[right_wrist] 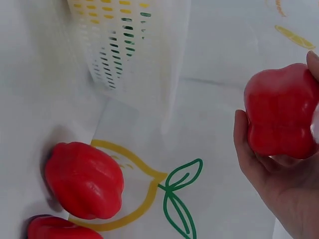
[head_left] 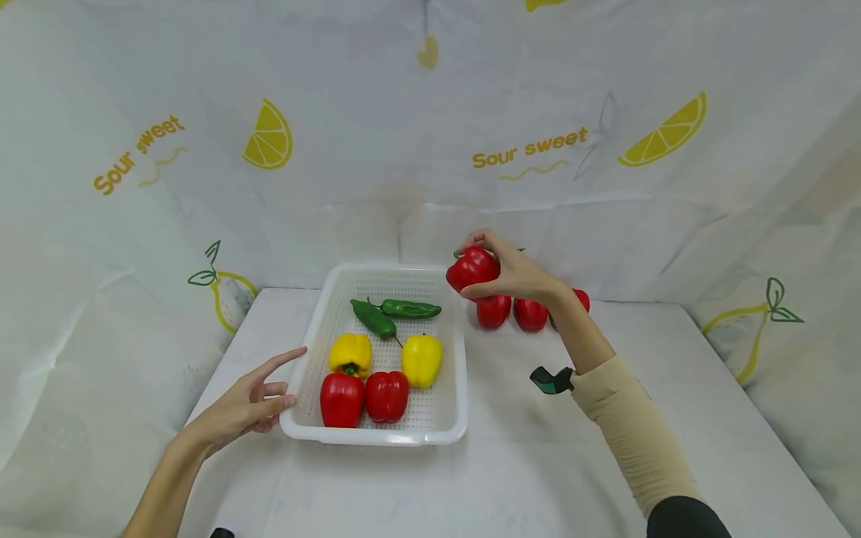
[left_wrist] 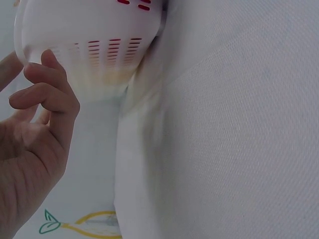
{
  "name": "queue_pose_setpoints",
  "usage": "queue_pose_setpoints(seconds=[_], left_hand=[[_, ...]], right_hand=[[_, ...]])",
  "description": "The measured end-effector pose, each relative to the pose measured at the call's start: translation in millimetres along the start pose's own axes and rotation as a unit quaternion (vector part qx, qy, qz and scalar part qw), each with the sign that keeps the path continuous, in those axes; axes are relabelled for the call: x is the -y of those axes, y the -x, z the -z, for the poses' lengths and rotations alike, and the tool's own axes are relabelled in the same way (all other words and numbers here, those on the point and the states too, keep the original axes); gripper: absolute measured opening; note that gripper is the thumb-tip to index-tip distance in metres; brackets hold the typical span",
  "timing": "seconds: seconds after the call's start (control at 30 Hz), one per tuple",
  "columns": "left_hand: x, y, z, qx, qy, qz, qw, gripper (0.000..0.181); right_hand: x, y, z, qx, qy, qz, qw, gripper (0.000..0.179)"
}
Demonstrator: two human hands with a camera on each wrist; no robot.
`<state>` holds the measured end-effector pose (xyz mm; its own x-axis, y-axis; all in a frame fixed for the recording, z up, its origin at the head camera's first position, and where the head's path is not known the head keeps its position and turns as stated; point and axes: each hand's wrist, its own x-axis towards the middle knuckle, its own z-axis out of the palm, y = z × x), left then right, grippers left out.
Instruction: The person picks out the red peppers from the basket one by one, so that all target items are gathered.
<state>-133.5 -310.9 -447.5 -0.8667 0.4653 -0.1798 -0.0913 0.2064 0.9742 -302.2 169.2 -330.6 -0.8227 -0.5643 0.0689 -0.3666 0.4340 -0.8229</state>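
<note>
My right hand [head_left: 511, 270] grips a red bell pepper [head_left: 473, 270] in the air beyond the basket's right rim. In the right wrist view, fingers and thumb curl around this red bell pepper [right_wrist: 281, 112]. A white perforated plastic basket [head_left: 459, 373] holds two green chili peppers [head_left: 374, 320], two yellow bell peppers [head_left: 421, 361] and two red bell peppers [head_left: 341, 400]. At the basket's left rim, my left hand [head_left: 245, 403] touches it with an extended index finger and the thumb. The other fingers bend loosely beside the basket wall [left_wrist: 109, 45] in the left wrist view.
Several more red bell peppers [head_left: 494, 311] lie on the white-covered table [head_left: 511, 463], right of the basket and partly behind my right forearm. A white sheet printed with lemons [head_left: 269, 134] hangs behind the table and along its sides.
</note>
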Motion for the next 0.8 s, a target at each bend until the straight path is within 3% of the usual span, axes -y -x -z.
queue_pose_setpoints(seconds=[0.33, 0.57, 0.8], left_hand=[[2.4, -0.7, 1.4, -0.004, -0.009, 0.011, 0.9999, 0.075], [2.5, 0.4, 1.9, -0.007, -0.013, 0.012, 0.9998, 0.075], [2.1, -0.4, 1.3, -0.006, -0.013, 0.013, 0.9998, 0.076]], right_hand=[[-29.3, 24.0, 3.4, 0.006, 0.028, -0.042, 0.9987, 0.068], [-43.4, 39.7, 3.2, 0.012, -0.006, -0.093, 0.9955, 0.069], [-52.7, 48.0, 3.9, 0.01, -0.019, -0.09, 0.9957, 0.077]])
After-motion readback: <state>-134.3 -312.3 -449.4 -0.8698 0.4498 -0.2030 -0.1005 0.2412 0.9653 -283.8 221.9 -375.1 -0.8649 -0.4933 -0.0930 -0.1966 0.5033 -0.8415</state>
